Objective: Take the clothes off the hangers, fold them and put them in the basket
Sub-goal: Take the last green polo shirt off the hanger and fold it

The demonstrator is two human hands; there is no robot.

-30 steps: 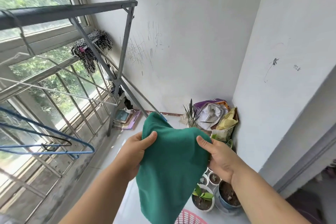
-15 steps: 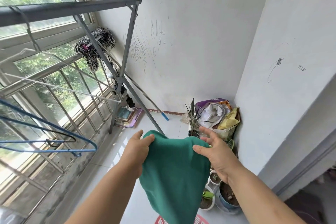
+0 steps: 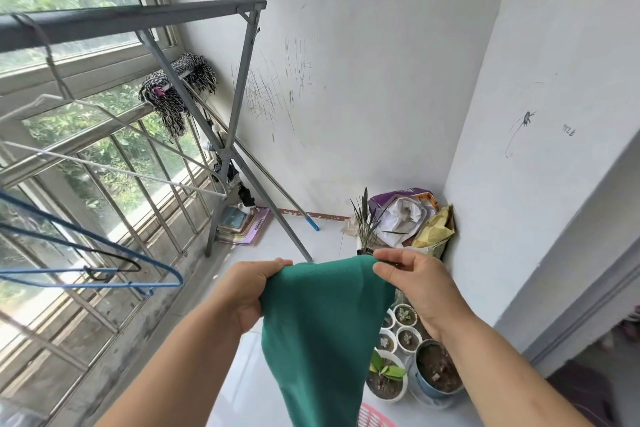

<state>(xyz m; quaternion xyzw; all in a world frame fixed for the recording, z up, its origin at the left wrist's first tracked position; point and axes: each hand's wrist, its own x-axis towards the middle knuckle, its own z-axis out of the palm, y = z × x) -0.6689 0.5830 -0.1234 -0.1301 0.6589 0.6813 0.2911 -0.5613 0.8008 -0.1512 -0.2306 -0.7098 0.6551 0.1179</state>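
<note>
Both forearms reach forward and up, hands raised side by side but apart. Left hand [image 3: 247, 288] grips the green garment [image 3: 322, 333] at its top left edge, fingers curled round the fabric. Right hand [image 3: 417, 284] pinches the top right corner – thumb against fingertips. Garment hangs down between them, above the pink basket [image 3: 374, 418] at the bottom edge. Blue hanger [image 3: 104, 274] hangs bare on the left.
</note>
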